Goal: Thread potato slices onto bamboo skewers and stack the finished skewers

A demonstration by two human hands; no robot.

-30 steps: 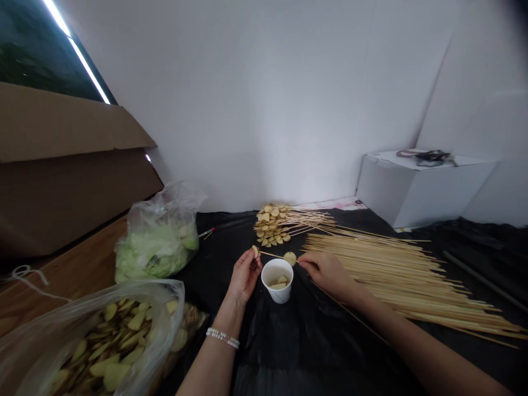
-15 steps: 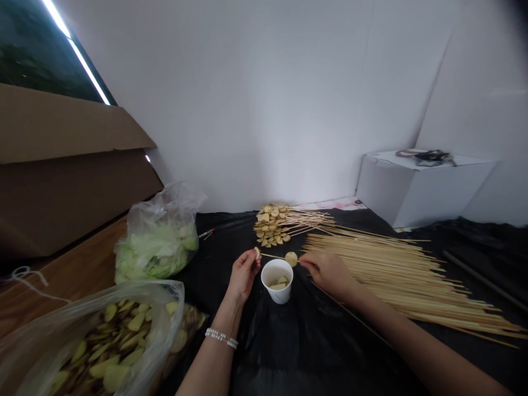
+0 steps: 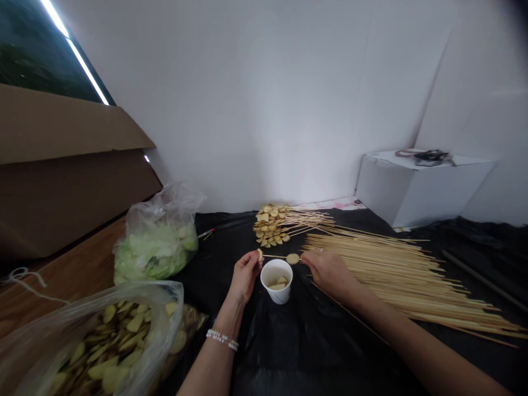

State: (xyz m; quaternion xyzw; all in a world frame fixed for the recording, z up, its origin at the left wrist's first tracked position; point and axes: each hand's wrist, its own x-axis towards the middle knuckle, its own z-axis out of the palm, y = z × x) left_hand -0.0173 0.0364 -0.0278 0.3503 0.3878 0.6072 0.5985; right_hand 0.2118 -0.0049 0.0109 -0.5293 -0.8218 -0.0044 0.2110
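Note:
Between the fingers of my left hand (image 3: 246, 274) is a potato slice (image 3: 260, 254), held at the left end of a thin wooden skewer (image 3: 274, 256). My right hand (image 3: 328, 269) is closed on the skewer's other end. Another potato slice (image 3: 292, 258) is threaded on the skewer close to my right fingertips. Just below the skewer stands a white paper cup (image 3: 277, 297) with a few potato slices (image 3: 279, 283) inside. Behind it lies a pile of skewered potato slices (image 3: 270, 224), their sticks pointing right.
Many bare skewers (image 3: 383, 275) are spread at the right. An open plastic bag of potato slices (image 3: 119, 341) sits front left, with a bag of pale green leaves (image 3: 159, 247) behind. A white box (image 3: 416, 187) stands back right. Black plastic sheeting (image 3: 289, 352) covers the surface.
My right hand has rolled slightly, and the slice near it now looks flatter and tilted. My left hand has shifted a little to the right, still pinching its slice.

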